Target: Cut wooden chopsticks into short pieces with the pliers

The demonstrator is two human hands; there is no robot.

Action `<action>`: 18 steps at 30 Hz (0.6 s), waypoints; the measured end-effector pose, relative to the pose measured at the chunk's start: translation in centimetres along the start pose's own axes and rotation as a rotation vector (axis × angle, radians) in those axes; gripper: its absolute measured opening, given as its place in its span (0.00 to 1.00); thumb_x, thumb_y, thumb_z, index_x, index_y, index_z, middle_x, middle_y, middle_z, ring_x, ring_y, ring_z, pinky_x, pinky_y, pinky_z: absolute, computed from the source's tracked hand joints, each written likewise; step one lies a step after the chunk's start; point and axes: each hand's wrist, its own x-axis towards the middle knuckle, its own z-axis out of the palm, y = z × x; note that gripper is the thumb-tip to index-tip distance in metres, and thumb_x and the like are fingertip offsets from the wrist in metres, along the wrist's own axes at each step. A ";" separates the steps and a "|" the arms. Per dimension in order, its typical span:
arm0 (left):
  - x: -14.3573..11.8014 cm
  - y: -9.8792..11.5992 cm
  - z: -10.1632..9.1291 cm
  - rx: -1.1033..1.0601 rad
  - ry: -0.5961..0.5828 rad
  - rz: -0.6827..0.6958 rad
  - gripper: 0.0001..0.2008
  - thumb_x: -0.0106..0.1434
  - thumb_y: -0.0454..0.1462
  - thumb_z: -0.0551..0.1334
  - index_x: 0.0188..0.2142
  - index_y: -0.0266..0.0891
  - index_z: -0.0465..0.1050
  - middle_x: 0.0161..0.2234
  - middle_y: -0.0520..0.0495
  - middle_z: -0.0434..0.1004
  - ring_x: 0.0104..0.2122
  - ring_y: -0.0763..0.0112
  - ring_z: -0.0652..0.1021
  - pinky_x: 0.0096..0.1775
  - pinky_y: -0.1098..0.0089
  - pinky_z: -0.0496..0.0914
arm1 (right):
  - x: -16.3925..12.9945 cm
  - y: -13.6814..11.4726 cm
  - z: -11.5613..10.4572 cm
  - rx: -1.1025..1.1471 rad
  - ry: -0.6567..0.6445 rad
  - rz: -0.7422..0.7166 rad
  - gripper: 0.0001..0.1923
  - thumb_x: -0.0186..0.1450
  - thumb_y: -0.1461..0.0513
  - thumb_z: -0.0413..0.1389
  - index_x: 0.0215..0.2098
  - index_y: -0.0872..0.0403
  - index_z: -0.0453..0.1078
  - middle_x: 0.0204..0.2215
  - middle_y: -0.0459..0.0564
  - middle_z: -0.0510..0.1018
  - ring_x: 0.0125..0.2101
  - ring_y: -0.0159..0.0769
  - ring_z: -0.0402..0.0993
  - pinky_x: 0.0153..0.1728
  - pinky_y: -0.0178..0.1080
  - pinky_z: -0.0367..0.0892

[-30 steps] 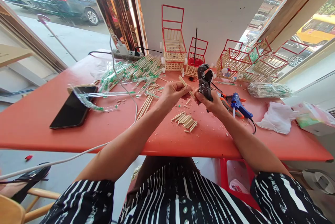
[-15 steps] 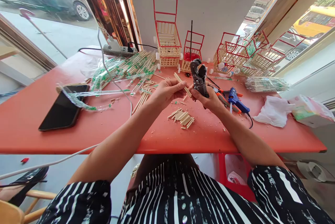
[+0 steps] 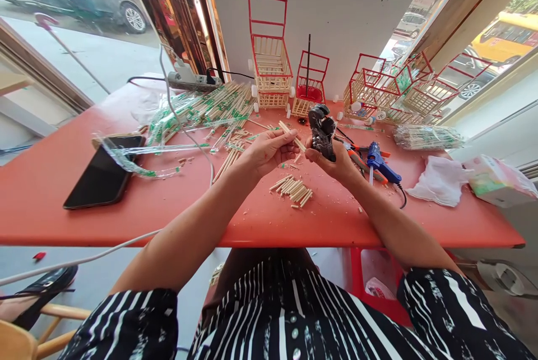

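Left hand (image 3: 269, 151) pinching sticks (image 3: 284, 126), right hand (image 3: 334, 162) closed around black tool (image 3: 323, 138), short pieces (image 3: 293, 189) between forearms on red table (image 3: 269, 228)

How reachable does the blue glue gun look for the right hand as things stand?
Probably yes, once freed: the right hand grips a black tool, but the blue glue gun lies close by, to its right, and nothing appears to lie on top of it.
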 end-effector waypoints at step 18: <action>0.4 -0.4 -0.6 0.319 -0.031 0.324 0.15 0.60 0.39 0.77 0.26 0.33 0.78 0.21 0.47 0.80 0.22 0.75 0.80 0.29 0.75 0.76 | 0.2 0.5 0.0 -0.124 0.149 -0.028 0.20 0.72 0.45 0.58 0.38 0.53 0.70 0.30 0.47 0.72 0.30 0.34 0.66 0.34 0.39 0.63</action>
